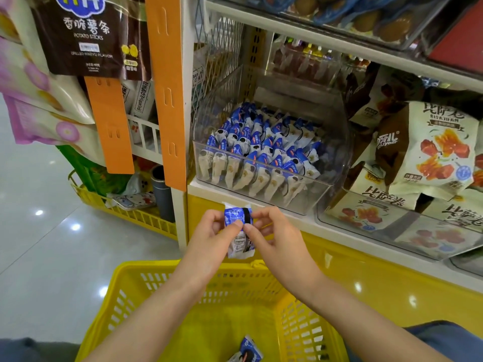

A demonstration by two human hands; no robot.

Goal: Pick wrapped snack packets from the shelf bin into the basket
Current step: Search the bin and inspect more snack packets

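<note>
A clear plastic shelf bin (326, 189) holds several blue-and-white wrapped snack packets (261, 147). Below the bin's front, both hands hold one such packet (238, 232) upright above the yellow basket (122, 291). My left hand (209, 239) pinches its left side with thumb and fingers. My right hand (274, 236) pinches its right side. Another blue-and-white packet (248, 351) lies on the basket's floor near the bottom edge of the view.
Large white snack bags (428, 150) fill the bins to the right. Brown potato-stick bags (83, 35) and orange hanging strips (109, 126) hang at left. A second yellow basket (125, 210) with items stands on the grey floor by the shelf's left end.
</note>
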